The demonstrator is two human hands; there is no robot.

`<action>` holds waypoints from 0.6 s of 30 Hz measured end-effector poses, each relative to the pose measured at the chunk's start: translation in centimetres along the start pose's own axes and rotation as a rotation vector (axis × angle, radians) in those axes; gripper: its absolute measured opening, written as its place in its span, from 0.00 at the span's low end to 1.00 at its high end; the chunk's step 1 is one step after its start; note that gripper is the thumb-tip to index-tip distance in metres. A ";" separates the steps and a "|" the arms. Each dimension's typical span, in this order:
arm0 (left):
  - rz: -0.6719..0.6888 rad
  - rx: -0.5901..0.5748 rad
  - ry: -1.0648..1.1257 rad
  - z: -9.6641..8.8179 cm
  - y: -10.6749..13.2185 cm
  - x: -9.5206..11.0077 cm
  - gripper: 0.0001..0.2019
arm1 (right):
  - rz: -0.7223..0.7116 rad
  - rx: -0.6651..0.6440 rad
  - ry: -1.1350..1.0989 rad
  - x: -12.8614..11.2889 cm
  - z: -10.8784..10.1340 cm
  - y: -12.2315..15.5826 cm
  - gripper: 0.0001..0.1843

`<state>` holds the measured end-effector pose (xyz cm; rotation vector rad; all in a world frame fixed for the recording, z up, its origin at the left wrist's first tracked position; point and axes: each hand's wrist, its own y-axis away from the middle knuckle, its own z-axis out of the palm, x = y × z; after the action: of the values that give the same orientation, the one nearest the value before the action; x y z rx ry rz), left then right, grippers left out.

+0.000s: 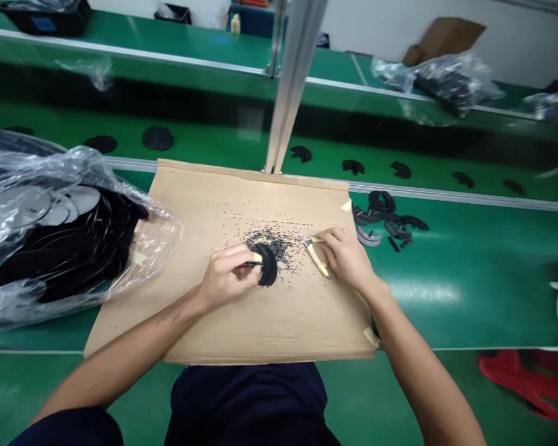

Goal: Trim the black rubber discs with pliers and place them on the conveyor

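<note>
A black, curved plastic part (268,265) is pinched in my left hand (230,274), just above the cardboard sheet (204,328). Something pale yellow, possibly tape, shows at that hand's fingertips. My right hand (346,255) is closed on the yellow-handled nippers (317,260), whose jaws point left and whose handles are spread. The jaws are apart from the black part. Many tiny black plastic bits (272,238) lie scattered on the cardboard between and beyond my hands.
On the left, a clear plastic bag (88,164) full of black discs overlaps the cardboard. Several black curved pieces (388,214) lie on the green table at right. Parts sit on the conveyor (242,145) behind a metal post (291,87). A red stool (525,384) stands lower right.
</note>
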<state>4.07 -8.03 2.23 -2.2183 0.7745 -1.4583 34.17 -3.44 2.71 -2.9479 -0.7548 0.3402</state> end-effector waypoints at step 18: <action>0.041 -0.186 -0.082 1.1 -2.8 -0.3 0.12 | 0.280 -0.298 -1.485 -6.1 -1.3 -1.6 0.26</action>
<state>5.67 -5.61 3.19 -2.3666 0.9567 -1.3143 28.50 -5.05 5.42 -2.5224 -0.3739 2.6944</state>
